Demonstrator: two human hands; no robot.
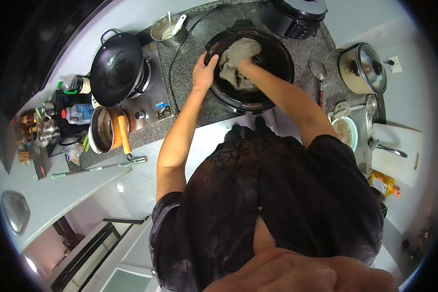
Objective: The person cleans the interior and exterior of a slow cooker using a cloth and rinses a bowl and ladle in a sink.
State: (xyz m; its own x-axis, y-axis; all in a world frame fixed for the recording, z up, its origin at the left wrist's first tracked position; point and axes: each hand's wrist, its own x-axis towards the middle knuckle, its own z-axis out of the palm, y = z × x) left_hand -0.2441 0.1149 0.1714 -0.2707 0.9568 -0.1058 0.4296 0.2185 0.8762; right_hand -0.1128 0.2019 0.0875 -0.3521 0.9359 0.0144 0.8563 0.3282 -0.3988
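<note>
A round black electric cooker body (283, 67) stands without a lid on the granite counter in front of me, its dark inside stained brown near the rim. My left hand (204, 74) grips its left rim, the thumb over the edge and the fingers mostly hidden along the outer side. Inside the cooker, my right hand (245, 65) holds a damp-looking grey cloth (242, 51) against the inner left part. The cloth covers most of the right fingers. Right of the cooker lies a metal spatula (318, 70) with a dark handle.
A black wok (116, 67) and an orange-handled pan (106, 129) stand at the left stove. Behind are a steel pot with spoons (175, 39) and another cooker (295, 20). On the right are a lidded pot (361, 69), a bowl (354, 133) and a faucet (390, 149).
</note>
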